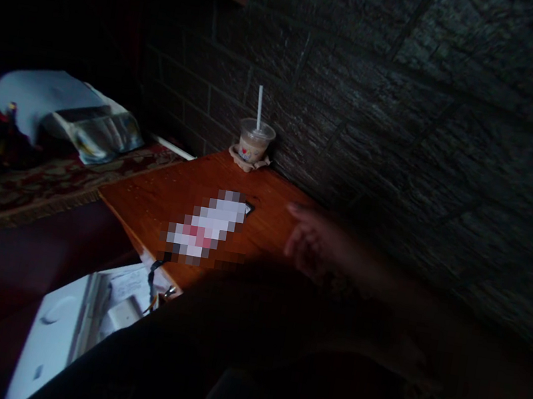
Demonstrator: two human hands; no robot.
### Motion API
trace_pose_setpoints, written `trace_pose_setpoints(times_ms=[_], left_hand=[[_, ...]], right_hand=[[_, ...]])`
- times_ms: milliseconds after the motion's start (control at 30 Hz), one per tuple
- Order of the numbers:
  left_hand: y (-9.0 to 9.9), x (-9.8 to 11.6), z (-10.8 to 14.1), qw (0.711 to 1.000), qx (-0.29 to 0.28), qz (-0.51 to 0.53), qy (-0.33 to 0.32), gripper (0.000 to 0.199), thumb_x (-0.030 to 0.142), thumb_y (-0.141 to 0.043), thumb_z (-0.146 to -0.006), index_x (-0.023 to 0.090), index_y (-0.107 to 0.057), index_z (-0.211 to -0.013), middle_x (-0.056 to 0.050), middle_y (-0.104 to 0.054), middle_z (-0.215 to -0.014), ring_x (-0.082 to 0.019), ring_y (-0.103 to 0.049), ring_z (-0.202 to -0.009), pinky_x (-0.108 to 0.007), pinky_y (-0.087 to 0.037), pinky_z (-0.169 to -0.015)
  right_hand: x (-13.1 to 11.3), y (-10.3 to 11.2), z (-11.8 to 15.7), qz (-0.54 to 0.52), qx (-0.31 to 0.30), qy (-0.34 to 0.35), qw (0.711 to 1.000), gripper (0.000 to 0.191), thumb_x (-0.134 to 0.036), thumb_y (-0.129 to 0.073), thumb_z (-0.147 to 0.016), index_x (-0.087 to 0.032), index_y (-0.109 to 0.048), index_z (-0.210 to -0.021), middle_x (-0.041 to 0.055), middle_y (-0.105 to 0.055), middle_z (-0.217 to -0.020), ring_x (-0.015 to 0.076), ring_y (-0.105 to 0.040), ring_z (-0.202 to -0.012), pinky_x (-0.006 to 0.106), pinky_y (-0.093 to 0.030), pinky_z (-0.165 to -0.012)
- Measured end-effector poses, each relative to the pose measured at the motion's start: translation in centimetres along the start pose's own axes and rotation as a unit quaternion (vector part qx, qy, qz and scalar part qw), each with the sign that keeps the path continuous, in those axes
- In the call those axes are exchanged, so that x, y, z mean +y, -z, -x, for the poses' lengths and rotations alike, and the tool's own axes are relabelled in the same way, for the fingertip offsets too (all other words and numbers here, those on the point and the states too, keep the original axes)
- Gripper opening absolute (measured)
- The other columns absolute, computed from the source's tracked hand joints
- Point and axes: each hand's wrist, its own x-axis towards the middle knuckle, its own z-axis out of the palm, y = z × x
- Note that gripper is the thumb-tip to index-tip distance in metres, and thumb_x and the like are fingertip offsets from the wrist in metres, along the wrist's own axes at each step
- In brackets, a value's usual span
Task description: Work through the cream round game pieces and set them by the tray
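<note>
In the head view my right hand (308, 240) reaches in from the right, over the right side of a wooden table. One digit points left and the others are loosely curled apart from it; nothing shows between them. Left of it lies a phone (212, 224) with a blurred-out screen and a dark strap at its near end. Farther back, against the wall, a clear plastic cup (254, 140) with a white straw and a brown drink stands in a cardboard holder (248, 164). My left hand cannot be seen.
The wooden table (145, 197) touches a dark stone-block wall (362, 107). Below its near edge sits an open drawer (56, 328) with papers and a white box-shaped item (125, 313). At left, a patterned cloth (151, 161) bears a white rounded object (50, 94) and a shiny packet (102, 133).
</note>
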Motion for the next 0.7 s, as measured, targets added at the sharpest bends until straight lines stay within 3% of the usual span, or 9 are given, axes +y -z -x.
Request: trace_pose_setpoints(times_ms=[133, 200, 233, 300, 367, 433, 533, 600, 700], left_hand=[[-3.7, -0.2, -1.1, 0.957, -0.262, -0.012, -0.124, 0.018, 0.034, -0.074, -0.095, 0.022, -0.075, -0.109, -0.008, -0.071, -0.123, -0.025, -0.069, -0.113, -0.036, -0.058, -0.096], [-5.4, -1.3, -1.9, 0.909, -0.371, -0.017, -0.188, 0.019, 0.029, -0.090, -0.077, 0.021, -0.077, -0.087, -0.005, -0.076, -0.109, -0.025, -0.072, -0.109, -0.031, -0.057, -0.095], [-6.0, -2.1, -2.2, 0.862, -0.430, -0.026, -0.267, 0.024, 0.029, -0.092, -0.072, 0.020, -0.075, -0.086, -0.006, -0.077, -0.109, -0.027, -0.072, -0.110, -0.033, -0.056, -0.097], [-6.7, -3.7, -2.5, 0.825, -0.429, -0.049, -0.366, 0.029, 0.034, -0.088, -0.076, 0.017, -0.074, -0.095, -0.010, -0.078, -0.106, -0.027, -0.073, -0.106, -0.036, -0.056, -0.096], [-6.9, -4.9, -2.3, 0.824, -0.387, -0.079, -0.407, 0.031, 0.041, -0.076, -0.087, 0.015, -0.073, -0.105, -0.011, -0.078, -0.108, -0.025, -0.073, -0.103, -0.035, -0.055, -0.092], [-6.8, -5.3, -1.8, 0.846, -0.337, -0.101, -0.400, 0.028, 0.037, -0.070, -0.091, 0.016, -0.073, -0.108, -0.010, -0.079, -0.105, -0.022, -0.073, -0.096, -0.032, -0.056, -0.087], [-6.8, -4.9, -1.4, 0.889, -0.277, -0.097, -0.351, 0.026, 0.033, -0.068, -0.093, 0.018, -0.075, -0.114, -0.006, -0.080, -0.097, -0.016, -0.071, -0.078, -0.027, -0.056, -0.074], [-7.1, -4.3, -1.5, 0.899, -0.272, -0.074, -0.336, 0.025, 0.030, -0.068, -0.093, 0.017, -0.074, -0.114, -0.007, -0.080, -0.097, -0.016, -0.073, -0.080, -0.028, -0.057, -0.074], [-7.9, -3.7, -1.7, 0.902, -0.263, -0.065, -0.336, 0.026, 0.030, -0.067, -0.094, 0.015, -0.072, -0.115, -0.009, -0.079, -0.095, -0.015, -0.071, -0.076, -0.027, -0.057, -0.068]], right_hand=[[7.3, 6.0, 8.9, 0.013, 0.254, 0.050, 0.966, 0.053, -0.074, -0.064, -0.085, -0.025, -0.076, -0.070, 0.0091, -0.072, -0.064, 0.0207, -0.068, -0.056, 0.033, -0.054, -0.055], [12.4, 8.4, 12.8, -0.006, 0.332, 0.031, 0.943, 0.044, -0.075, -0.068, -0.079, -0.033, -0.076, -0.068, 0.0122, -0.075, -0.070, 0.0261, -0.072, -0.061, 0.040, -0.058, -0.056], [14.9, 9.3, 14.4, -0.027, 0.374, 0.005, 0.927, 0.043, -0.076, -0.070, -0.076, -0.036, -0.073, -0.061, 0.0134, -0.075, -0.069, 0.0273, -0.072, -0.059, 0.041, -0.056, -0.052], [19.3, 10.3, 16.4, -0.054, 0.456, -0.018, 0.888, 0.041, -0.070, -0.065, -0.082, -0.037, -0.073, -0.060, 0.0131, -0.073, -0.064, 0.0252, -0.069, -0.052, 0.040, -0.051, -0.046], [22.3, 10.3, 17.0, -0.063, 0.481, -0.007, 0.874, 0.039, -0.061, -0.065, -0.086, -0.032, -0.073, -0.060, 0.0111, -0.070, -0.059, 0.0225, -0.066, -0.050, 0.036, -0.049, -0.046], [24.0, 9.8, 16.5, -0.076, 0.439, 0.041, 0.894, 0.032, -0.054, -0.070, -0.085, -0.027, -0.074, -0.067, 0.0113, -0.075, -0.069, 0.0231, -0.069, -0.059, 0.035, -0.053, -0.054], [25.3, 9.2, 14.4, -0.091, 0.500, 0.088, 0.857, 0.039, -0.057, -0.066, -0.081, -0.022, -0.068, -0.064, 0.0067, -0.070, -0.063, 0.0204, -0.065, -0.058, 0.032, -0.051, -0.056], [25.9, 8.9, 13.0, -0.103, 0.503, 0.180, 0.839, 0.033, -0.048, -0.060, -0.089, -0.020, -0.071, -0.074, 0.0051, -0.070, -0.065, 0.0197, -0.066, -0.062, 0.031, -0.052, -0.060], [26.6, 8.0, 11.9, -0.126, 0.514, 0.210, 0.822, 0.032, -0.046, -0.055, -0.095, -0.020, -0.072, -0.087, 0.0028, -0.070, -0.071, 0.0177, -0.065, -0.062, 0.029, -0.050, -0.058]])
